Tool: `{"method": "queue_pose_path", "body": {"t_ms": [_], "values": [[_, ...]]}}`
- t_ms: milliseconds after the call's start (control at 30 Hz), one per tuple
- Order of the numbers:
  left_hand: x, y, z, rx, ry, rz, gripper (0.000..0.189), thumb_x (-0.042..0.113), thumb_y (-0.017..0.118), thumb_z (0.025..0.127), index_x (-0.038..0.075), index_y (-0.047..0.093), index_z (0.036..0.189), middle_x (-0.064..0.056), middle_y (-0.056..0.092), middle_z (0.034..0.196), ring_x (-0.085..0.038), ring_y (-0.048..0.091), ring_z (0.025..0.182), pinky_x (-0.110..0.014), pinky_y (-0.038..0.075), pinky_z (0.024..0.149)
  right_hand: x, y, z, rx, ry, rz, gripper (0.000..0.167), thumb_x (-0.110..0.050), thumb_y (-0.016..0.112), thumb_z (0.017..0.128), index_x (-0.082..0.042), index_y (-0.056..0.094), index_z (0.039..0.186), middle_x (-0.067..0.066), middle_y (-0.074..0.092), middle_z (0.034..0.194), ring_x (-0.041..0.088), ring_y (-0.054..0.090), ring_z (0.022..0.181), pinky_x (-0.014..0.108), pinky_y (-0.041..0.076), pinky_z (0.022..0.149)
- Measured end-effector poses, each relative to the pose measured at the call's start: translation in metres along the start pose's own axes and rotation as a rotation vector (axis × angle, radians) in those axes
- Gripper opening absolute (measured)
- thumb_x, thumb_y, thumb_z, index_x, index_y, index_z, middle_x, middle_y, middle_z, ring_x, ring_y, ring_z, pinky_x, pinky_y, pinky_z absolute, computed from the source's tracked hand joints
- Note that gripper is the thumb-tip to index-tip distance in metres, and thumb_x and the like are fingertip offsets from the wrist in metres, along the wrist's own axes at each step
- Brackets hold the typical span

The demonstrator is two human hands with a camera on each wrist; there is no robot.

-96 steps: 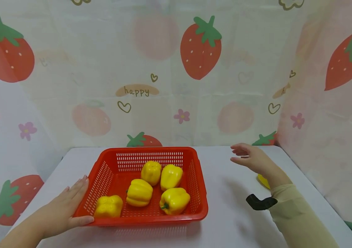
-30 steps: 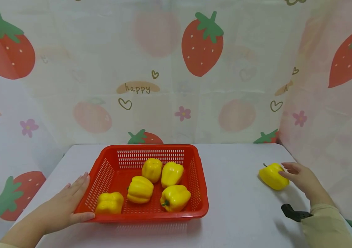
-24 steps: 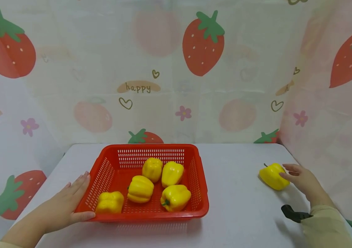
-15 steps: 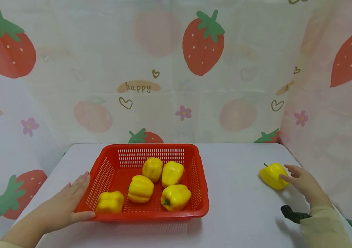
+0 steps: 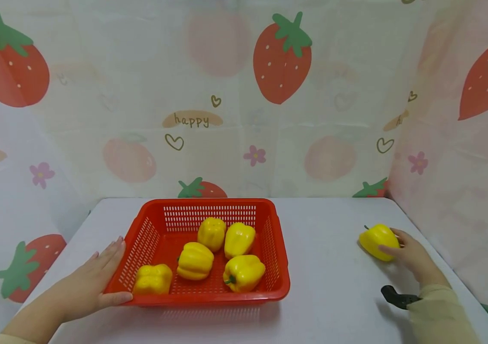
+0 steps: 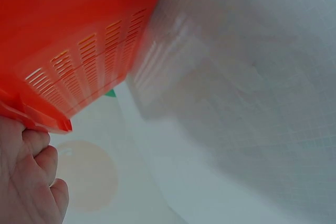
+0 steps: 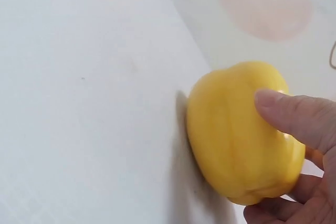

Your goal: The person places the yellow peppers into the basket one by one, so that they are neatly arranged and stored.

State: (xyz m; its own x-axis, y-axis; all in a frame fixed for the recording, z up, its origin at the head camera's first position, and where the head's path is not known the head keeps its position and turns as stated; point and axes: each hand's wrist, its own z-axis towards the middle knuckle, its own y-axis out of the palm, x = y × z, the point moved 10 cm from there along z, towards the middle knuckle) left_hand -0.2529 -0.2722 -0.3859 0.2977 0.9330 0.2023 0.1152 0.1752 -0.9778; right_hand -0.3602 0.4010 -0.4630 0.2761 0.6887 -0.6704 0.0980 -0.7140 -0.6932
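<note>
A red perforated plastic basket [image 5: 209,300] holds several yellow bell peppers [image 5: 195,261]. Against its left rim lies my left hand [image 5: 82,289], fingers straight along the side and thumb on the front corner. The left wrist view shows this hand [image 6: 23,177] at the basket's rim [image 6: 39,116]. On the right side of the table, another yellow bell pepper [image 5: 378,242] lies on its side, stem to the far left. My right hand [image 5: 417,258] grips it from the right. In the right wrist view the thumb [image 7: 294,114] presses on the pepper [image 7: 236,135], other fingers curling round its far side, partly hidden.
The white table [image 5: 321,267] stretches between the basket and the right-hand pepper. Behind and at both sides hang strawberry-print cloth walls [image 5: 334,95]. A black curved piece [image 5: 398,297] sticks out at the right wrist, by the beige sleeve [image 5: 439,313].
From above the table my right hand has moved right and down to the lone pepper, then slightly left, closing its thumb and fingers round it. My left hand stays on the basket.
</note>
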Motion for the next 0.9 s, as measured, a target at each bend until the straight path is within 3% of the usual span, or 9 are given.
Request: {"method": "queue_pose_path", "body": {"t_ms": [333,600,900], "values": [[-0.0002,0.0009,0.0001,-0.014,-0.008,-0.002,0.109,0.069,0.055,0.072,0.004,0.010,0.146,-0.019,0.018,0.149,-0.035,0.020,0.134,-0.062,0.021,0.102,-0.0078,0.0072,-0.0019,0.043,-0.022,0.034,0.102,-0.052,0.065,0.078,0.000,0.006,0.145,0.031,0.014,0.144,0.049,0.022,0.122,0.066,0.018,0.100],[0.0020,-0.0011,-0.0004,-0.008,-0.004,0.001,0.109,0.069,0.055,0.071,0.003,0.011,0.146,-0.020,0.018,0.149,-0.036,0.020,0.133,-0.062,0.021,0.102,-0.0031,0.0078,-0.0024,0.065,0.031,0.058,0.108,-0.058,0.066,0.074,0.000,0.008,0.144,0.030,0.015,0.144,0.048,0.023,0.121,0.065,0.019,0.100],[0.0029,-0.0019,-0.0016,-0.002,0.000,-0.008,0.109,0.069,0.056,0.071,0.003,0.011,0.146,-0.020,0.018,0.149,-0.036,0.019,0.134,-0.062,0.020,0.102,-0.0036,0.0080,-0.0005,0.061,0.035,0.059,0.107,-0.059,0.064,0.075,0.000,0.008,0.144,0.030,0.015,0.144,0.048,0.023,0.120,0.065,0.020,0.099]]}}
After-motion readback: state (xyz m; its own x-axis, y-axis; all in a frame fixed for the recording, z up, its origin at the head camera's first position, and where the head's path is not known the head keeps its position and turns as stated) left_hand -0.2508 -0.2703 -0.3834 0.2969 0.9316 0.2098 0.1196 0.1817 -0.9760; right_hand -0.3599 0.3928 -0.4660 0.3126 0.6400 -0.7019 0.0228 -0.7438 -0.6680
